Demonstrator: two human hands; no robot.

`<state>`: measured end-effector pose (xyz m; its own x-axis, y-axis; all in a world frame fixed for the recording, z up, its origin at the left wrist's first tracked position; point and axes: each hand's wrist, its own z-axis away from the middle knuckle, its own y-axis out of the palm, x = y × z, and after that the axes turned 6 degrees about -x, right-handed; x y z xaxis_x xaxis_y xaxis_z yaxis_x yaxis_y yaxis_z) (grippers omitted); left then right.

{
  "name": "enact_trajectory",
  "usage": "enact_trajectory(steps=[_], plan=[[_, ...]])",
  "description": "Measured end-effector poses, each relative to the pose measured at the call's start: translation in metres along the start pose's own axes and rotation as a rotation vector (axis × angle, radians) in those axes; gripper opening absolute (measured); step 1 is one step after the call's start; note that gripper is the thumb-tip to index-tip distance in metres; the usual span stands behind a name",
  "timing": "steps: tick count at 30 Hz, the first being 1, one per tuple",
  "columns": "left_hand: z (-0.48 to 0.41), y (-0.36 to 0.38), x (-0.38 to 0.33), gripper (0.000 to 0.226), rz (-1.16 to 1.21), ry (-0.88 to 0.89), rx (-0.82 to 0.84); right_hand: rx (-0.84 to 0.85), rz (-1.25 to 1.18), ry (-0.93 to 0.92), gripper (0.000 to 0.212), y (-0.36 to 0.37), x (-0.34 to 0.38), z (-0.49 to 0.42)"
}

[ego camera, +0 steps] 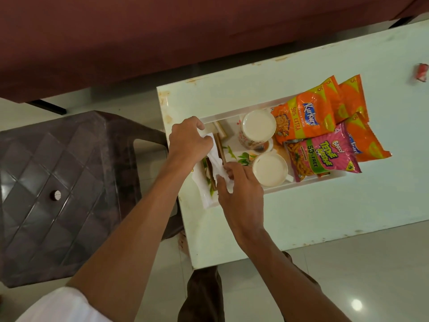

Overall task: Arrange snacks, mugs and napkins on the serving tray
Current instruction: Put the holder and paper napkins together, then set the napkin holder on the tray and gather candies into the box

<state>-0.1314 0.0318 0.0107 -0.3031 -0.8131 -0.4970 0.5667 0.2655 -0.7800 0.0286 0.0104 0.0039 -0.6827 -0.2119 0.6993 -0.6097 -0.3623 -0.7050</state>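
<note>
Left hand, right hand each pinching napkin over tray end. Risk: thin paper tears if tugged apart; right hand close to mug on tray, could knock it.

White napkin crumpled, held between left hand and right hand over the tray end (white, floral). Far mug right of left hand, near mug just beside right hand, both cream. Orange packets and pink packet lie flat beyond the mugs.

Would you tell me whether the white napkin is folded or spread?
Neither: the white napkin is crumpled and stretched lengthwise, with the left hand gripping its far end and the right hand pinching its near end.
</note>
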Motion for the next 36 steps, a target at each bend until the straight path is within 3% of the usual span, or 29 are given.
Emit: enact_trajectory(steps=[9, 15, 21, 26, 31, 36], plan=[[-0.010, 0.013, 0.007, 0.034, -0.027, 0.003, -0.001, 0.011, 0.156, -0.069, 0.022, 0.012, -0.006, -0.010], [-0.010, 0.010, 0.012, 0.033, -0.026, -0.002, 0.011, 0.038, 0.223, -0.095, 0.031, 0.018, -0.010, -0.008], [0.010, -0.004, 0.037, 0.037, 0.110, -0.107, -0.012, 0.015, 0.215, -0.084, 0.031, 0.000, -0.009, 0.011], [0.051, -0.008, 0.064, 0.032, 0.240, -0.173, -0.040, 0.010, 0.182, -0.123, 0.029, -0.054, -0.009, 0.033], [0.091, 0.004, 0.081, 0.020, 0.385, -0.249, -0.008, -0.022, -0.013, -0.138, 0.027, -0.139, -0.027, 0.010], [0.120, 0.020, 0.093, 0.019, 0.403, -0.282, -0.016, -0.192, -0.071, 0.059, 0.016, -0.222, -0.080, -0.052]])
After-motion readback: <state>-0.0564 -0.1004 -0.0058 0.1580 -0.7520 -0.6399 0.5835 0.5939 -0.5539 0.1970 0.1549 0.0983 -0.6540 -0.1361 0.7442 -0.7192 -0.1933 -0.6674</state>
